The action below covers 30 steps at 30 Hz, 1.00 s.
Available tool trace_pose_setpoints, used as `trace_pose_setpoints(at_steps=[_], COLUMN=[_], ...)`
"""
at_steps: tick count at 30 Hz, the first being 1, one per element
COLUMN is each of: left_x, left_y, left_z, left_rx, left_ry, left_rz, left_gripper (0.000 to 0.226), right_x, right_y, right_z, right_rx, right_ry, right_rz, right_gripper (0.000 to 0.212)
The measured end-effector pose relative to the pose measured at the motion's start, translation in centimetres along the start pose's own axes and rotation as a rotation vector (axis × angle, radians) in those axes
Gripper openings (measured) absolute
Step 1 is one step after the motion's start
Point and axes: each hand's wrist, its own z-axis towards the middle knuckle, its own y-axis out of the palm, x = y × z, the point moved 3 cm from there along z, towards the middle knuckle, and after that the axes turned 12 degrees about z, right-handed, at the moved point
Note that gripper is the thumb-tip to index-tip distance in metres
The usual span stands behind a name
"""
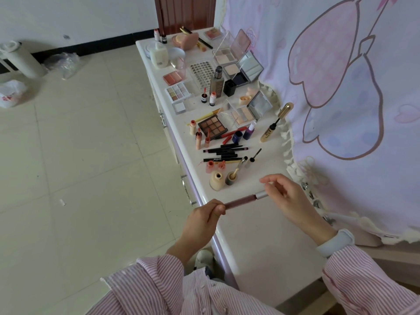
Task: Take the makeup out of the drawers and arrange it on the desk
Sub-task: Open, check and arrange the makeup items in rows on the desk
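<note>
My striped pink sleeves (159, 280) fill the bottom of the view. Just above the near end of the white surface (261, 242) I hold a slim mauve lip gloss tube (241, 201) level between both hands. My left hand (204, 218) has its grip curled tight round the tube's dark end, thumb and fingers pinching it. My right hand (286, 196) takes the silver cap end (261, 195) in a light grip, fingertips bent round it while the index finger lifts free above.

Just beyond the tube stand a cream foundation bottle (216, 180) and, beside it, a small grey pot (231, 177) with an applicator stuck in it. Behind them lies a row of black pencils (223, 152), side by side, with small coral tubes (201, 138) near their left ends. Further on sits a dark nine-pan palette (212, 127), and to its right a gold mascara (276, 123), opened, leans near the pink curtain (341, 76). Farther still lie open compacts, a pale eyeshadow palette (178, 92) and a blush palette (173, 78). At the far end stands a white lotion bottle (158, 54). The drawer handles (187, 189) show along the left edge, above the tiled floor (79, 155)
</note>
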Motion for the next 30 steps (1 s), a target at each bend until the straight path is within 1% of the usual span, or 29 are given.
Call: trace_pose_setpoints(at_steps=[3,6,9,12,15,17,18,20,21,23,27,28,30], left_x=[-0.7,-1.2,-1.4,-1.4,-1.2,-1.2,-1.1,-0.8,-0.4,0.8,3.0,3.4,3.6], left_y=[-0.5,-1.0,-0.9,-1.0,-1.3,-1.3,-1.2,-0.8,-0.6,-0.2,-0.3,-0.4,-0.6], left_z=[0.2,0.2,0.3,0.3,0.3,0.3,0.4,0.6,0.6,0.7,1.3,1.5,1.8], left_rx=[0.008,0.024,0.042,0.065,0.097,0.117,0.115,0.087,0.072,0.042,0.032,0.049,0.124], left_ry=[-0.018,-0.013,-0.001,0.013,-0.018,-0.061,-0.077,-0.081,-0.071,-0.037,0.043,0.063,0.053], left_rz=[-0.037,-0.069,-0.107,-0.121,-0.231,-0.316,-0.348,-0.375,-0.37,-0.344,-0.25,-0.22,-0.176], left_gripper=[0.027,0.025,0.029,0.036,0.031,0.03,0.031,0.032,0.032,0.03,0.027,0.027,0.034], right_x=[-0.5,-0.9,-1.2,-1.2,-0.6,0.2,0.8,1.6,1.8,1.3,-0.1,-0.3,-0.5], right_y=[-1.3,-2.3,-2.7,-2.8,-2.1,-1.2,-0.4,1.4,2.2,3.3,3.1,2.8,1.7], right_z=[0.3,0.7,1.1,1.4,1.4,0.8,0.3,-0.8,-1.2,-1.8,-1.7,-1.5,-1.1], right_rx=[-0.013,0.001,0.092,0.177,0.213,0.229,0.209,0.1,0.037,-0.035,-0.018,0.006,0.102], right_ry=[-0.049,-0.033,-0.02,-0.006,0.035,0.091,0.123,0.164,0.17,0.157,0.034,-0.008,-0.098], right_rz=[0.058,0.117,0.208,0.305,0.503,0.574,0.561,0.451,0.393,0.363,0.368,0.364,0.342], right_gripper=[0.025,0.024,0.024,0.019,0.015,0.018,0.019,0.022,0.02,0.016,0.015,0.014,0.016])
